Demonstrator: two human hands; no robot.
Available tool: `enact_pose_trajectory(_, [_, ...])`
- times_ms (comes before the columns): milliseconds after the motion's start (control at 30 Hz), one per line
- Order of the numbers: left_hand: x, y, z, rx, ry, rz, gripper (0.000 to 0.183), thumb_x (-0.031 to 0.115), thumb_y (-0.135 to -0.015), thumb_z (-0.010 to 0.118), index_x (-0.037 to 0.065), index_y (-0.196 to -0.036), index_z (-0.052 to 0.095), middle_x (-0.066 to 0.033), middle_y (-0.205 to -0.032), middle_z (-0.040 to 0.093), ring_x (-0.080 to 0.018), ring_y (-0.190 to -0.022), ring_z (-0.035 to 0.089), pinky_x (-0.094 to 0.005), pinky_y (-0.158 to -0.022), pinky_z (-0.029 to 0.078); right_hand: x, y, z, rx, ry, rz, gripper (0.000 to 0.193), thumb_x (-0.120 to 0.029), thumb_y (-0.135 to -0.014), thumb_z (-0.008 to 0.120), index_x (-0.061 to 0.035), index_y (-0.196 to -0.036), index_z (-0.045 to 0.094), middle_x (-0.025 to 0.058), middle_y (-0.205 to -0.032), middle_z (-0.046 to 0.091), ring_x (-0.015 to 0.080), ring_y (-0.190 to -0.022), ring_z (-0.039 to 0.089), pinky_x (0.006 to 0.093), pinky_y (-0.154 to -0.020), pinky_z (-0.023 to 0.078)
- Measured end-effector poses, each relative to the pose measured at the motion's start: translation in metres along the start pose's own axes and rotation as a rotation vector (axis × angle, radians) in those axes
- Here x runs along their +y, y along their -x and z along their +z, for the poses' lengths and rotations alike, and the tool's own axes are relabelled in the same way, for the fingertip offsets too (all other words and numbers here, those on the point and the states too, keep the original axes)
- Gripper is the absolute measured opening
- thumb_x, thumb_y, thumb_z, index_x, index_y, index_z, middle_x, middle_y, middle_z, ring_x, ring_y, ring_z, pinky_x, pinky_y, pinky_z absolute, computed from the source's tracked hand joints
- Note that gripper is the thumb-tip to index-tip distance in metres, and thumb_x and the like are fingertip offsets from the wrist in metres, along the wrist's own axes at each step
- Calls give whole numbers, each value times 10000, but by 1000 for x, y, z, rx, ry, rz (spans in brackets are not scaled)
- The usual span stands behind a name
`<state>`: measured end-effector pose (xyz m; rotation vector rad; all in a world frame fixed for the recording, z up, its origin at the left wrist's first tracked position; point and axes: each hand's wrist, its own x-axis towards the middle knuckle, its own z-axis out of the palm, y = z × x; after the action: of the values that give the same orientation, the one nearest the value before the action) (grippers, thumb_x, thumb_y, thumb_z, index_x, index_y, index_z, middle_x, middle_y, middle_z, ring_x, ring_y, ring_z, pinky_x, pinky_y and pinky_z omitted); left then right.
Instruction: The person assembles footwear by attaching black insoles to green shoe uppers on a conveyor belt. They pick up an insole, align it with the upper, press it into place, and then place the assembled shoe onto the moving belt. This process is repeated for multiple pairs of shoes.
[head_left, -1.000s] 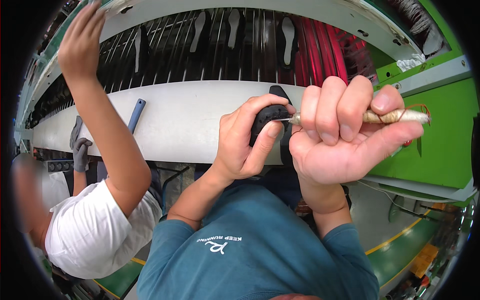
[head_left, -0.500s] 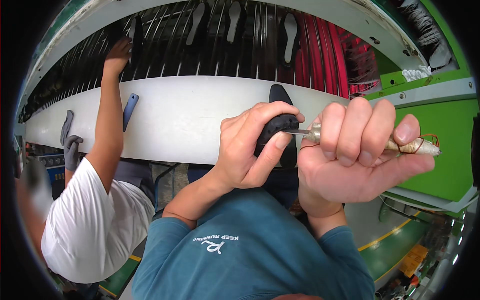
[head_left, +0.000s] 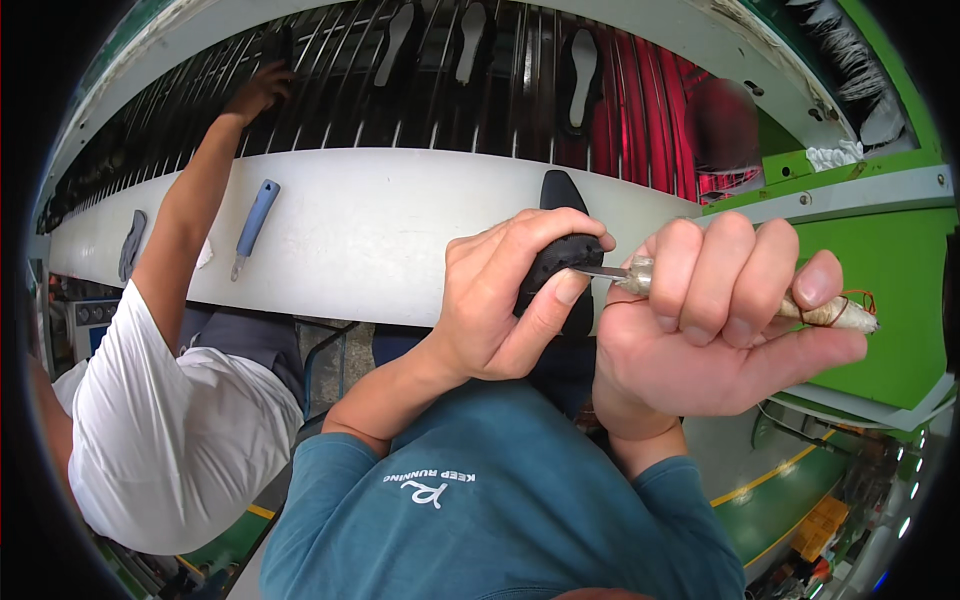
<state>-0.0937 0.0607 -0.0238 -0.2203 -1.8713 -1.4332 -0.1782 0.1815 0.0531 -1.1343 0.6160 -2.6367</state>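
While the left hand [head_left: 510, 295] pinches a black piece [head_left: 562, 254] between thumb and fingers, the right hand [head_left: 705, 320], curled around a knife [head_left: 639, 275] (cord winds its handle), holds the blade against it, beside the left thumb. Well left of both hands lies 1 blue-handled tool [head_left: 258, 217].

Factory workshop: roller conveyor [head_left: 340, 95] bearing shoe soles [head_left: 470, 45], green machine housing [head_left: 860, 270], white bench [head_left: 370, 230], yellow-lined floor [head_left: 765, 515].

Three grey-centred black soles [head_left: 395, 45] are lying past the white counter's [head_left: 350, 230] far edge. Toward its left edge one blue-handled tool [head_left: 258, 218] is resting; one pale-handled steel blade [head_left: 606, 272] is showing.
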Motion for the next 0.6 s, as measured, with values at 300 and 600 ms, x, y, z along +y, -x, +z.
enact_pose_trajectory(300, [3,-4,3,13,-8,-4,315,66,-976,699,-30,-1276,679,-155,-1018,784,-280,-793,759,-370,-723,602,1,6,9,32,149,-39,581,-714,-1106,497,-155,-1197,622,-42,-743,413,114,-571,340,287,-519,307])
enact_pose_trajectory(600, [1,-6,4,28,4,-62,336,63,-962,691,-39,-1281,693,-203,-1026,769,-344,-839,780,-396,-758,614,11,-3,1,-35,236,-69,596,-726,-1089,475,-151,-1236,530,-22,-714,431,110,-531,347,286,-485,322])
